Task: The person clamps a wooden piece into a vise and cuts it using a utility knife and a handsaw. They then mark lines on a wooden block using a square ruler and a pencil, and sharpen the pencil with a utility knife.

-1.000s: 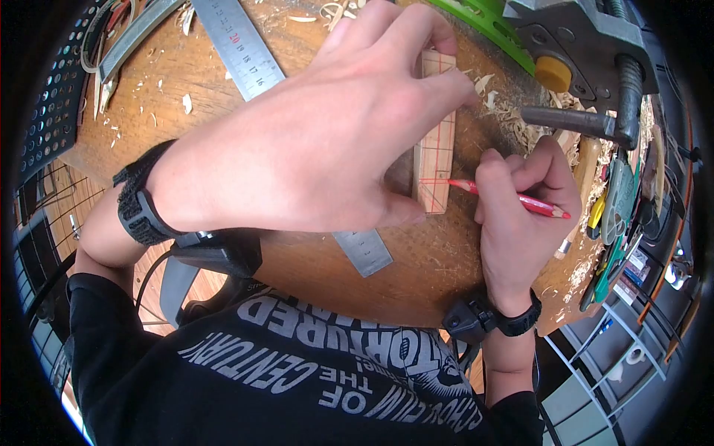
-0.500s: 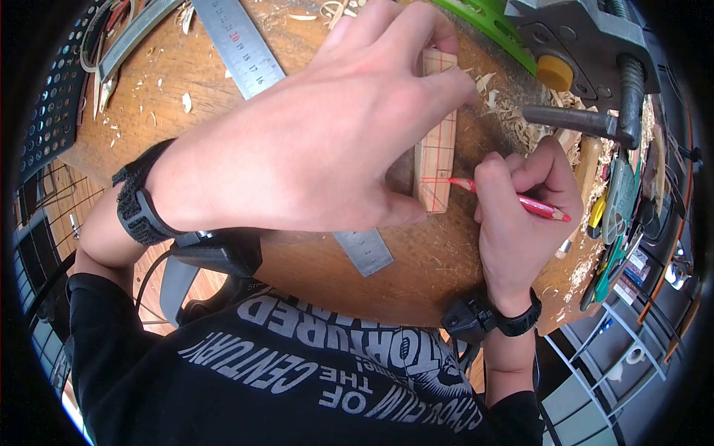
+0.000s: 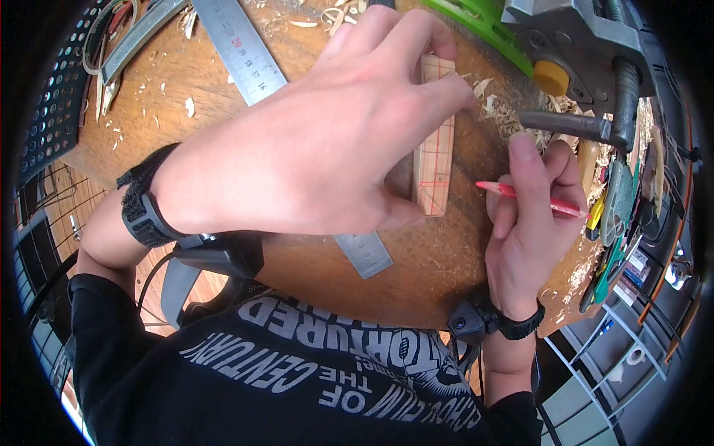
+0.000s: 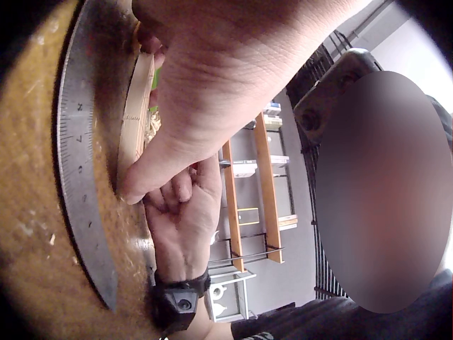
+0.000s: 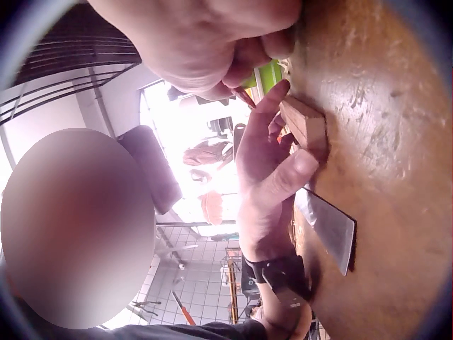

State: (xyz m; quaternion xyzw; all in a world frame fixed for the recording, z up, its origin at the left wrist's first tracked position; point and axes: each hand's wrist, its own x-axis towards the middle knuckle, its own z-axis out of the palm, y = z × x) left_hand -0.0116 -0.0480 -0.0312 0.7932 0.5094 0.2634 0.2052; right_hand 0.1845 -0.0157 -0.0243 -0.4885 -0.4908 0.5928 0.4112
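Note:
My left hand (image 3: pixel 320 149) reaches across the bench and grips a narrow wooden block (image 3: pixel 434 182) between its thumb and fingers. Red pencil lines run along and across the block's upper face, and its middle is partly hidden by the index finger. To the right of it, my right hand (image 3: pixel 529 223) holds a red pencil (image 3: pixel 498 189), whose tip points at the block with a gap between. A steel ruler (image 3: pixel 239 52) passes beneath the left hand, its near end showing below the wrist. In the right wrist view, the block's end (image 5: pixel 315 131) appears beside the left thumb.
A metal vise (image 3: pixel 580 44) with a bar handle stands at the upper right, near a green tool (image 3: pixel 487 30). Wood shavings (image 3: pixel 502 111) lie around it. Several hand tools (image 3: pixel 617 201) line the bench's right edge. A perforated dark panel (image 3: pixel 56 89) borders the left side.
My right hand has drawn back to the right, taking the pencil tip off the block's edge, and its thumb is now raised higher. The left hand keeps its grip on the block.

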